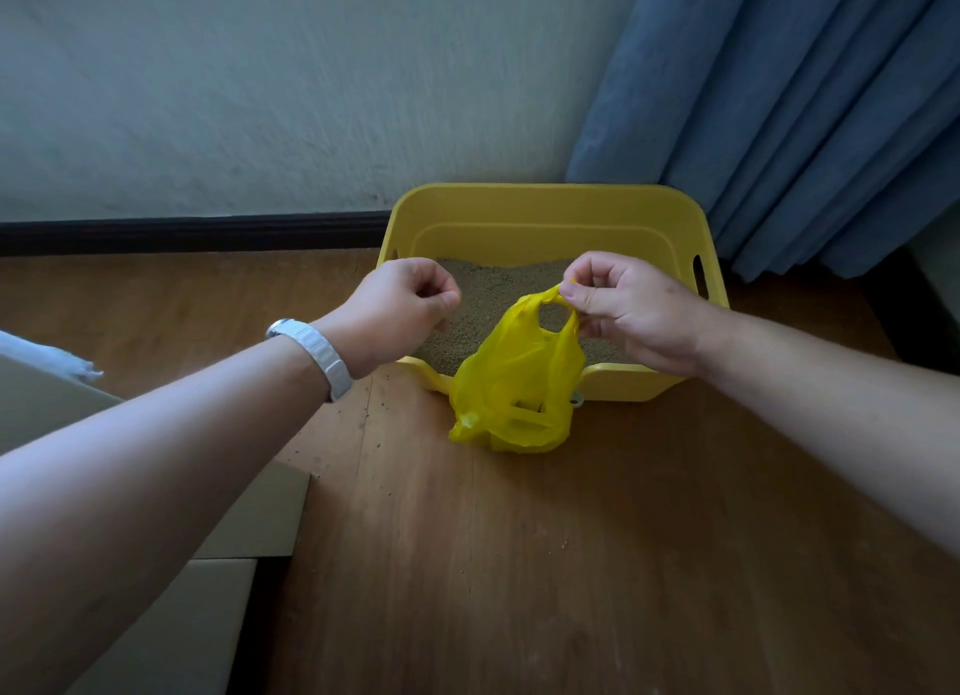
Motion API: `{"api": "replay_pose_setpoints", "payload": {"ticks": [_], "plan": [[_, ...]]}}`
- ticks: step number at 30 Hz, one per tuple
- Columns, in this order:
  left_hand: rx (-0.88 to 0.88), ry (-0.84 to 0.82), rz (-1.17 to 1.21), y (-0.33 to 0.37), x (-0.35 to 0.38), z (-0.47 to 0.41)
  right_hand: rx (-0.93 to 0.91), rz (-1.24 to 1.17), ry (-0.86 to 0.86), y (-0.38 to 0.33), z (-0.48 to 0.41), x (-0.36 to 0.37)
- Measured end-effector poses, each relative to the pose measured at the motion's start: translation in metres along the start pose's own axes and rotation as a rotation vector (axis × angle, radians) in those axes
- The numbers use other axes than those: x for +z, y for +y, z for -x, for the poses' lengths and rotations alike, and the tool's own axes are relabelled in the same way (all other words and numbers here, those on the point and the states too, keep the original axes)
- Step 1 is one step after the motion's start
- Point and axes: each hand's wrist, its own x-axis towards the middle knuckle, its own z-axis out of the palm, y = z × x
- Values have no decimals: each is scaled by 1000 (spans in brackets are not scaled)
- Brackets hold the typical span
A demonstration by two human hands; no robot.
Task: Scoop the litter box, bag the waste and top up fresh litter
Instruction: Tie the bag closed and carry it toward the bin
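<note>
Head view, hands: my right hand [618, 310] pinches one handle of the yellow plastic bag [519, 382]; my left hand [405, 310] is curled, with nothing visible in it.
Bag: on the floor [571, 564], just in front of the yellow litter box [545, 211].
Risk: I judge a lift by one handle could let the mouth sag and spill waste.
Surface: wood boards, speckled near the box.
Room: pale wall [260, 97] far, blue curtain [805, 123] right.
</note>
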Motion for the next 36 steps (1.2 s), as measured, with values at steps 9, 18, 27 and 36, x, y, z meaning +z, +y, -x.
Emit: {"api": "replay_pose_setpoints", "payload": {"ticks": [9, 18, 27, 36], "plan": [[-35, -186, 138, 7, 29, -3, -26, 88, -18, 4, -1, 3], [-121, -355, 437, 7, 30, -1, -82, 376, 159, 9, -1, 9], [-102, -288, 362, 0, 27, 0, -98, 408, 172, 14, -4, 15], [-9, -84, 375, -4, 22, 5, 28, -34, -91, 11, 1, 7]]}}
